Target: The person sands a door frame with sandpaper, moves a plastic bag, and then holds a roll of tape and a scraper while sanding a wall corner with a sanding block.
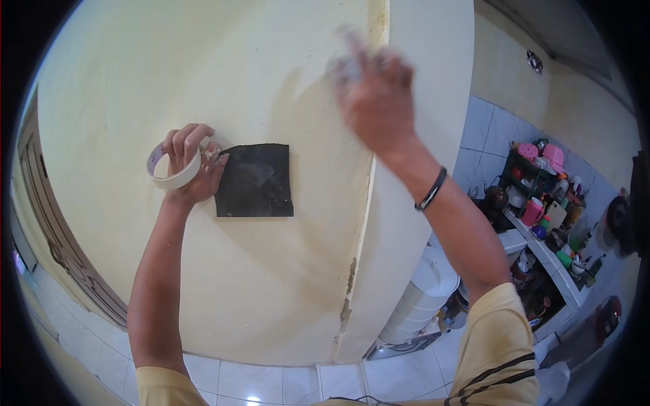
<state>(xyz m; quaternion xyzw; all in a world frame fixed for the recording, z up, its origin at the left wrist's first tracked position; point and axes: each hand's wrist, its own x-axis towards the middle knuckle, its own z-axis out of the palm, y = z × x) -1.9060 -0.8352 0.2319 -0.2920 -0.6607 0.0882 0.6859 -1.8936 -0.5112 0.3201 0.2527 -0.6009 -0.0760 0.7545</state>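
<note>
A dark, roughly square sheet lies flat against the cream wall. At its upper left edge is my left hand, its thumb on the sheet's corner. A roll of pale tape hangs around the fingers of that hand, which are bent through the ring. My right hand is raised up and to the right of the sheet, near the wall's corner, and is smeared by motion. Something pale shows at its fingers, too blurred to name. A black band is on the right wrist.
The wall's vertical edge has chipped paint. At the right stand a white drum and a counter and rack crowded with kitchenware. A carved wooden door is at the left. White floor tiles lie below.
</note>
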